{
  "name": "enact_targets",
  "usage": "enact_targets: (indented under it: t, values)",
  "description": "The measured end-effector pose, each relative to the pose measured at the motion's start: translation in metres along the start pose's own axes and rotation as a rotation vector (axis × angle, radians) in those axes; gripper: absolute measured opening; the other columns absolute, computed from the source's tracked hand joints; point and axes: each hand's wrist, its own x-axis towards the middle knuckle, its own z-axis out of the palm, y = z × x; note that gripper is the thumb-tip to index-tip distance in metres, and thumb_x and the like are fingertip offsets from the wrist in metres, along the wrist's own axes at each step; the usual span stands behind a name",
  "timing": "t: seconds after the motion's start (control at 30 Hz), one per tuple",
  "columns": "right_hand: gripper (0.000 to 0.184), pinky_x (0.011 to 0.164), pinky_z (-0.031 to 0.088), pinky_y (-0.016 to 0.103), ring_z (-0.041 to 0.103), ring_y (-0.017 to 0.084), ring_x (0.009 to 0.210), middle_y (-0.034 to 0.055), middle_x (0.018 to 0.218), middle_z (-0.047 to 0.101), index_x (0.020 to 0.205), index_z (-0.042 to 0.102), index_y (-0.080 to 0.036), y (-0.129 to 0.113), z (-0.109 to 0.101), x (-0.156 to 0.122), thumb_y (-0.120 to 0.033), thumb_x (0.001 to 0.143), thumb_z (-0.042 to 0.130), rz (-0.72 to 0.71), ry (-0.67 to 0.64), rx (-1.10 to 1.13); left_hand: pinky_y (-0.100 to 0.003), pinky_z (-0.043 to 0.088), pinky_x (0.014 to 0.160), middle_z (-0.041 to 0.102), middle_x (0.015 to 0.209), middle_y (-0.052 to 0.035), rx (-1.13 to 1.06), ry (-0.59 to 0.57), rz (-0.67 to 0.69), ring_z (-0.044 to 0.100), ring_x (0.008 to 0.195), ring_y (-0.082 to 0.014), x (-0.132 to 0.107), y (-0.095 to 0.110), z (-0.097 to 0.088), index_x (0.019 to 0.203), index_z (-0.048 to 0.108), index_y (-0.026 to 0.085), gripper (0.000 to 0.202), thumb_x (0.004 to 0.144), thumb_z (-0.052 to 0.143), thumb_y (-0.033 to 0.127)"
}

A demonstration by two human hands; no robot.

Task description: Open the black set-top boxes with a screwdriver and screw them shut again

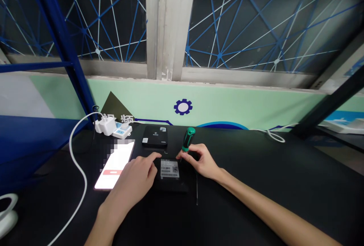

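My right hand (203, 158) is closed around a screwdriver (189, 139) with a green and black handle. The tool stands nearly upright at the far right corner of a black box-shaped device (172, 186). Its tip is hidden by my fingers. A white printed label (170, 169) with a QR code faces up on the device. My left hand (139, 174) rests at the device's left side, its index finger stretched to the far left corner and the other fingers bent. Just right of the device lies a thin dark rod (196, 193).
Behind the device is a second flat black box (155, 136). A lit phone or tablet (115, 166) lies left, partly behind my left forearm. Beyond it sits a white power strip (122, 129) with a plug (106, 125). A white cable (75, 155) curves across the table's left.
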Motion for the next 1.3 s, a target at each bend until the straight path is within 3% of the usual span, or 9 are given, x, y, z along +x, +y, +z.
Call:
enact_targets:
  t: [0.27, 0.77, 1.3]
  values:
    - [0.023, 0.067, 0.05, 0.03, 0.062, 0.017, 0.065, 0.0044, 0.072, 0.068, 0.076, 0.067, -0.018, 0.006, 0.003, -0.003, -0.034, 0.092, 0.065, -0.05, 0.057, -0.074, -0.034, 0.039, 0.067, 0.062, 0.072, -0.0006, -0.025, -0.018, -0.011, 0.062, 0.074, -0.0248, -0.008, 0.007, -0.01, 0.117, 0.054, 0.026, 0.036, 0.096, 0.025, 0.025]
    - [0.027, 0.06, 0.053, 0.03, 0.071, 0.02, 0.061, 0.0056, 0.066, 0.077, 0.067, 0.074, -0.018, 0.006, 0.003, -0.001, -0.04, 0.083, 0.076, 0.041, 0.096, -0.036, -0.038, 0.048, 0.075, 0.071, 0.103, -0.0114, -0.045, -0.038, -0.067, 0.067, 0.098, -0.0308, -0.004, 0.001, -0.002, 0.143, 0.051, 0.022, 0.054, 0.101, 0.021, 0.039]
    - [0.03, 0.061, 0.05, 0.028, 0.067, 0.018, 0.064, 0.0055, 0.073, 0.077, 0.073, 0.076, -0.019, 0.0, 0.0, 0.0, -0.038, 0.093, 0.064, 0.007, 0.03, -0.068, -0.035, 0.047, 0.069, 0.068, 0.088, -0.0079, 0.035, -0.033, -0.055, 0.068, 0.084, -0.0281, -0.002, -0.001, 0.002, 0.141, 0.051, 0.027, 0.045, 0.1, 0.034, 0.035]
